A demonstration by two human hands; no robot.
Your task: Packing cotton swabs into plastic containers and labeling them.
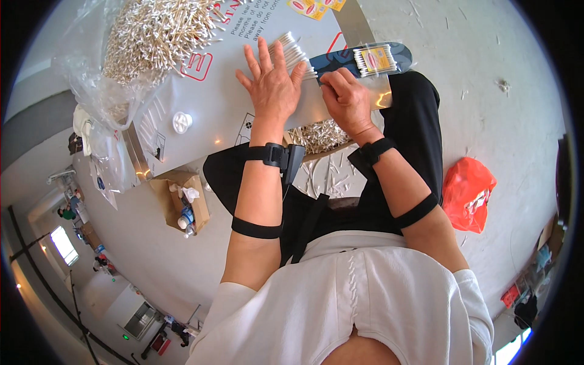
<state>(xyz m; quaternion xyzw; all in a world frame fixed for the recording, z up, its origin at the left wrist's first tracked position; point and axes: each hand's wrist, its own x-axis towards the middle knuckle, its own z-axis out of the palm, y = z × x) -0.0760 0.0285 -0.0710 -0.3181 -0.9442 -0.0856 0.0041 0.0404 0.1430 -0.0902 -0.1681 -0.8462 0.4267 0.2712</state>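
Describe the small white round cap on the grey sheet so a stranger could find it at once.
Start at the big heap of cotton swabs in clear plastic at the upper left. Just below it, on the grey printed sheet, left of the left hand, lies the small white round cap. It lies alone, the only round white piece there.

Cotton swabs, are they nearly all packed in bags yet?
Not nearly. One filled packet with a yellow label lies finished by the right hand. The left hand presses flat on a bunch of swabs, while the right hand pinches a clear bag. A big loose pile and a bowlful remain unpacked.
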